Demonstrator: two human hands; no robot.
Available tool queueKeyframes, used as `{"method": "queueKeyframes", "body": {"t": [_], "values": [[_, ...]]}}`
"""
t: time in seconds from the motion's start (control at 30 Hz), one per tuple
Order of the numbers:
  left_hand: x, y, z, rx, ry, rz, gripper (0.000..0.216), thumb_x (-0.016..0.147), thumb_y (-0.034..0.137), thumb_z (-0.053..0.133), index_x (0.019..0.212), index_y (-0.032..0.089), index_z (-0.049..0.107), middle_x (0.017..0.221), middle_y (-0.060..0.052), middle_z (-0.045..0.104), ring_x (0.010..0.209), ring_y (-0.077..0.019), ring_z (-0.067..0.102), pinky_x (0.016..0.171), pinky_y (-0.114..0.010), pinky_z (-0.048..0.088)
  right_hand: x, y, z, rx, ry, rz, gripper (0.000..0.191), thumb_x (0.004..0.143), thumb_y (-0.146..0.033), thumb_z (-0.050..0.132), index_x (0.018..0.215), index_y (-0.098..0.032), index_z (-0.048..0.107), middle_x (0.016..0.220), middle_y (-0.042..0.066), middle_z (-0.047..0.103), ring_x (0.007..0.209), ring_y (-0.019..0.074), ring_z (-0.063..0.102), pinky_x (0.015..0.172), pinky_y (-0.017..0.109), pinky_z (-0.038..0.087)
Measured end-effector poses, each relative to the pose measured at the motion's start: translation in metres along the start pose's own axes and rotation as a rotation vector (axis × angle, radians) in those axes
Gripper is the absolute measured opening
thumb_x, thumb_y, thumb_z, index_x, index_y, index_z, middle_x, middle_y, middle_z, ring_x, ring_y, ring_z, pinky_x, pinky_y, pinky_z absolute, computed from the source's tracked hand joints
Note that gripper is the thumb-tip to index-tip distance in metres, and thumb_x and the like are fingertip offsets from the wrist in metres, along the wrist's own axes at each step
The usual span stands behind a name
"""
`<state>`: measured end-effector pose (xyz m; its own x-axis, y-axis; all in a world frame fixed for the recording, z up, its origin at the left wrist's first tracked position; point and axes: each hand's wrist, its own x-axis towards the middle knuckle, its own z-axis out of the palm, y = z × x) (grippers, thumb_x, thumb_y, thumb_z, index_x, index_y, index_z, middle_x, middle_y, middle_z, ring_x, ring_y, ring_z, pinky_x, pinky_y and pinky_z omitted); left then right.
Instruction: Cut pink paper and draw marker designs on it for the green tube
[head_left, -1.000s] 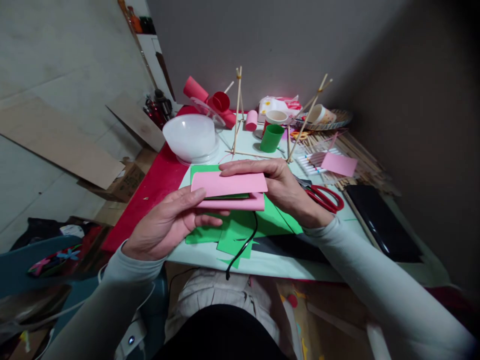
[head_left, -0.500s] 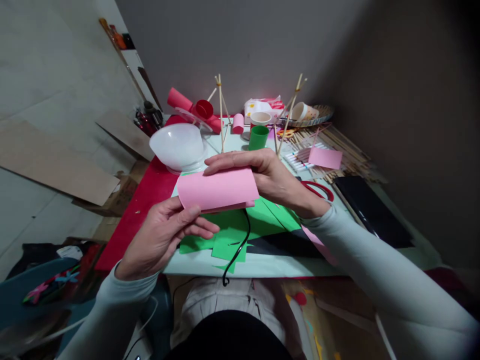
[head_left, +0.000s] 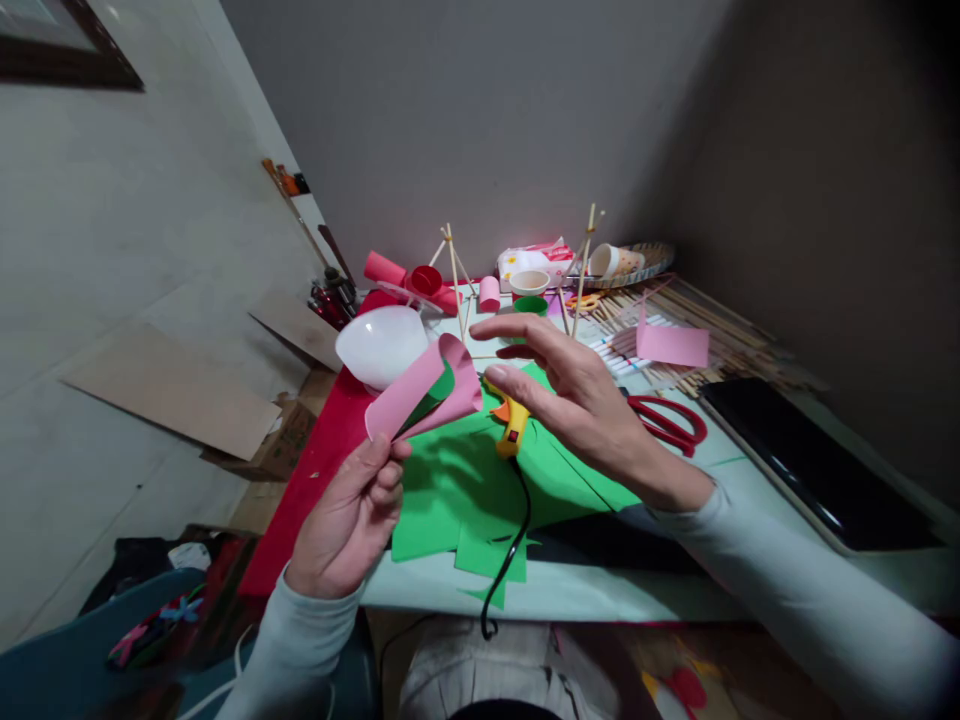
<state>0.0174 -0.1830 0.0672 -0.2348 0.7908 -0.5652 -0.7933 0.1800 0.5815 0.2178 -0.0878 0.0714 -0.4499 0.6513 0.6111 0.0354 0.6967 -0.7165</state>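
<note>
My left hand (head_left: 345,510) pinches the lower left end of a curled pink paper sheet (head_left: 405,390) between thumb and fingers. The sheet has a gap along its side where green shows; I cannot tell whether that is a piece inside or the sheet below. To its right, my right hand (head_left: 577,400) is raised with fingers spread and nothing in it. Below that hand's fingertips lies a yellow glue gun (head_left: 514,425) with a black cord, on green sheets (head_left: 487,500).
Behind stand a white bowl (head_left: 382,345), stick tripods (head_left: 455,275) and a paper cup (head_left: 529,285). Red-handled scissors (head_left: 679,440), a black flat device (head_left: 810,455), a folded pink card (head_left: 675,345) and many wooden sticks (head_left: 739,325) lie on the right.
My right hand has let go of the pink sheet and opened. The sheet has tilted and sprung partly open in my left hand. The view has tipped upward, and the glue gun has come into sight.
</note>
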Motion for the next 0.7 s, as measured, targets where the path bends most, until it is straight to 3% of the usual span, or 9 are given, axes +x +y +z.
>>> {"method": "queueKeyframes", "body": {"t": [0.17, 0.27, 0.37, 0.47, 0.57, 0.7], "values": [[0.002, -0.001, -0.009, -0.201, -0.15, 0.006, 0.056, 0.111, 0.012, 0.014, 0.071, 0.014, 0.053, 0.059, 0.0, 0.057, 0.035, 0.0022, 0.05, 0.033, 0.001, 0.033, 0.0, -0.017, 0.004, -0.241, -0.021, -0.33, 0.027, 0.097, -0.033, 0.07, 0.12, -0.02, 0.065, 0.122, 0.011, 0.071, 0.116, 0.0255, 0.063, 0.103, 0.043, 0.05], [0.007, -0.005, -0.023, -0.237, -0.265, 0.004, 0.045, 0.109, 0.008, 0.029, 0.07, 0.016, 0.05, 0.058, 0.003, 0.053, 0.035, 0.0019, 0.05, 0.032, 0.002, 0.032, 0.0, -0.026, 0.007, -0.364, -0.011, -0.427, 0.023, 0.102, -0.03, 0.061, 0.121, -0.018, 0.063, 0.117, 0.013, 0.069, 0.106, 0.0254, 0.061, 0.095, 0.043, 0.053], [0.01, -0.009, -0.032, -0.205, -0.403, -0.001, 0.026, 0.099, 0.0, 0.052, 0.078, 0.015, 0.056, 0.066, 0.003, 0.058, 0.038, 0.0019, 0.053, 0.032, 0.003, 0.032, 0.0, -0.032, 0.009, -0.358, -0.06, -0.426, 0.016, 0.105, -0.029, 0.056, 0.114, -0.017, 0.062, 0.114, 0.014, 0.068, 0.104, 0.0233, 0.062, 0.089, 0.037, 0.055], [0.009, -0.012, -0.03, -0.032, -0.455, 0.026, 0.015, 0.095, 0.006, 0.065, 0.083, 0.014, 0.062, 0.064, 0.005, 0.058, 0.034, 0.0011, 0.048, 0.029, -0.001, 0.033, -0.001, -0.037, 0.01, -0.295, -0.12, -0.389, 0.012, 0.107, -0.023, 0.049, 0.104, -0.018, 0.059, 0.104, 0.01, 0.066, 0.088, 0.0178, 0.062, 0.075, 0.03, 0.053], [0.008, -0.015, -0.024, 0.173, -0.487, 0.119, 0.023, 0.085, 0.024, 0.083, 0.079, 0.015, 0.062, 0.063, 0.006, 0.058, 0.033, -0.0011, 0.045, 0.03, -0.008, 0.039, 0.0, -0.038, 0.009, -0.226, -0.104, -0.376, 0.012, 0.107, -0.02, 0.048, 0.097, -0.02, 0.055, 0.099, 0.007, 0.065, 0.08, 0.015, 0.058, 0.068, 0.028, 0.049], [0.008, -0.019, -0.02, 0.322, -0.395, 0.254, 0.042, 0.066, 0.04, 0.096, 0.078, 0.016, 0.064, 0.061, 0.007, 0.059, 0.034, -0.0015, 0.042, 0.03, -0.01, 0.036, -0.001, -0.039, 0.008, -0.155, -0.069, -0.353, 0.005, 0.105, -0.022, 0.056, 0.101, -0.022, 0.053, 0.103, 0.006, 0.066, 0.086, 0.0161, 0.061, 0.074, 0.029, 0.051]]}}
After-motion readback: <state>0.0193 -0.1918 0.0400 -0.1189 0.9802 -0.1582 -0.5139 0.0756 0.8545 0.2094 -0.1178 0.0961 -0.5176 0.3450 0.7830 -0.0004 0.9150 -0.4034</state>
